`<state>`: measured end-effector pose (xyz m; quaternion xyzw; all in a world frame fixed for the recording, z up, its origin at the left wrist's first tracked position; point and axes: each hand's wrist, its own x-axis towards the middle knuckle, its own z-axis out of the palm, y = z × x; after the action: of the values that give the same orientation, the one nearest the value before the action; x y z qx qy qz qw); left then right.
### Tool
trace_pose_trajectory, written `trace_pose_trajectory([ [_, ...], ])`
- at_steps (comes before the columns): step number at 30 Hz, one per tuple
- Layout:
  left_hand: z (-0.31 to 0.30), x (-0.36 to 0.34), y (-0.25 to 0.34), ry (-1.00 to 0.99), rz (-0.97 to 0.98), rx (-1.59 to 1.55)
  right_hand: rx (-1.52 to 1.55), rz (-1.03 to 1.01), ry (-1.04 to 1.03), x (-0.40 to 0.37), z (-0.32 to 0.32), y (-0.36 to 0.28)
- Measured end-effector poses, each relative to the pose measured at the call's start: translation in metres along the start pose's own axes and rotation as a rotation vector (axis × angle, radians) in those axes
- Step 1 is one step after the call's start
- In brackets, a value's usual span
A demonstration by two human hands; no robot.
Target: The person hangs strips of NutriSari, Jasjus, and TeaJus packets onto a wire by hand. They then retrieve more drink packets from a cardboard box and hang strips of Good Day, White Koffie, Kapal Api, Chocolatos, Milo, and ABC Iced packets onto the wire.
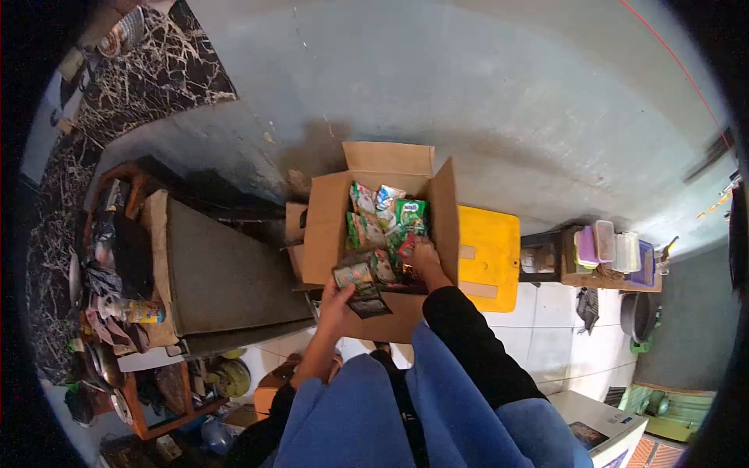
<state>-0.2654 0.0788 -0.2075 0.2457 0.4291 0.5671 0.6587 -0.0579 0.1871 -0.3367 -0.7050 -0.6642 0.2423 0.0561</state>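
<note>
An open cardboard box stands in front of me with its flaps spread. Inside lie several packets, among them a green packet and a white and silver packet. My left hand is closed on a strip of dark green sachets over the box's near left edge. Down inside the box on the right, my right hand has its fingers at a red packet; its fingertips are partly hidden among the packets.
Right of the box is a yellow lid. Further right, plastic containers sit on a wooden shelf. A large grey panel stands on the left, beside a cluttered rack. A white appliance is at the lower right.
</note>
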Motion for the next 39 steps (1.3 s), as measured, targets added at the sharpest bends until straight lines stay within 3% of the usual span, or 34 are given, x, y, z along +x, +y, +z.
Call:
trace_pose_trajectory([
  [1, -0.002, -0.003, 0.003, -0.001, 0.010, 0.019, 0.061, 0.039, -0.128, -0.007, -0.015, -0.010],
  [6, -0.020, -0.015, 0.023, 0.017, -0.052, 0.094, 0.112, 0.103, -0.198, 0.026, 0.025, 0.015],
  [8, -0.027, -0.015, 0.031, 0.039, -0.038, 0.044, -0.024, -0.164, -0.091, 0.023, 0.011, 0.012],
  [9, -0.036, -0.013, 0.032, 0.044, -0.111, -0.083, 0.259, 0.002, 0.048, 0.018, 0.008, 0.008],
  [10, -0.032, -0.010, 0.041, 0.043, -0.187, -0.205, 0.249, 0.002, 0.060, 0.005, -0.013, -0.010],
  [12, -0.025, -0.005, 0.050, 0.010, -0.207, -0.220, 0.525, 0.028, 0.388, -0.024, -0.054, -0.042],
  [13, -0.026, 0.000, 0.048, 0.030, -0.167, -0.203, 0.626, 0.040, 0.418, -0.038, -0.073, -0.053],
  [14, -0.024, 0.006, 0.046, 0.047, -0.130, -0.187, 0.605, -0.071, 0.472, -0.045, -0.080, -0.052],
  [16, 0.006, 0.008, 0.066, 0.067, -0.111, -0.127, 0.708, -0.114, 0.324, -0.058, -0.092, -0.033],
  [17, 0.015, 0.013, 0.073, -0.059, -0.085, -0.100, 1.017, 0.037, 0.179, -0.069, -0.112, -0.035],
  [18, 0.024, 0.018, 0.078, -0.185, -0.056, -0.076, 1.012, 0.045, 0.204, -0.085, -0.134, -0.035],
  [20, 0.048, 0.025, 0.084, -0.206, -0.127, -0.058, 1.168, -0.115, 0.197, -0.120, -0.183, -0.034],
  [21, 0.066, 0.027, 0.087, -0.373, -0.115, -0.126, 1.158, -0.119, 0.218, -0.134, -0.201, -0.029],
  [22, 0.082, 0.026, 0.089, -0.539, -0.101, -0.190, 1.089, -0.193, 0.355, -0.149, -0.215, -0.022],
  [24, 0.122, 0.018, 0.075, -0.547, -0.026, -0.141, 1.016, -0.271, 0.514, -0.172, -0.233, 0.006],
  [26, 0.157, 0.007, 0.054, -0.564, 0.084, -0.005, 0.548, -0.262, 0.706, -0.200, -0.249, 0.053],
  [27, 0.174, 0.001, 0.042, -0.632, 0.090, 0.022, 0.768, -0.236, 0.668, -0.211, -0.245, 0.081],
  [32, 0.260, -0.046, -0.039, -0.761, 0.011, 0.046, 0.828, -0.402, 0.846, -0.291, -0.269, 0.169],
  [34, 0.296, -0.060, -0.070, -0.800, -0.015, 0.111, 1.396, -0.215, 0.600, -0.324, -0.277, 0.202],
  [36, 0.343, -0.071, -0.090, -0.958, -0.026, 0.071, 1.482, -0.180, 0.626, -0.356, -0.294, 0.228],
  [38, 0.386, -0.086, -0.107, -0.919, -0.052, 0.060, 1.622, -0.076, 0.556, -0.382, -0.312, 0.254],
  [39, 0.406, -0.091, -0.116, -0.944, -0.199, -0.210, 1.535, -0.044, 0.624, -0.387, -0.316, 0.272],
])
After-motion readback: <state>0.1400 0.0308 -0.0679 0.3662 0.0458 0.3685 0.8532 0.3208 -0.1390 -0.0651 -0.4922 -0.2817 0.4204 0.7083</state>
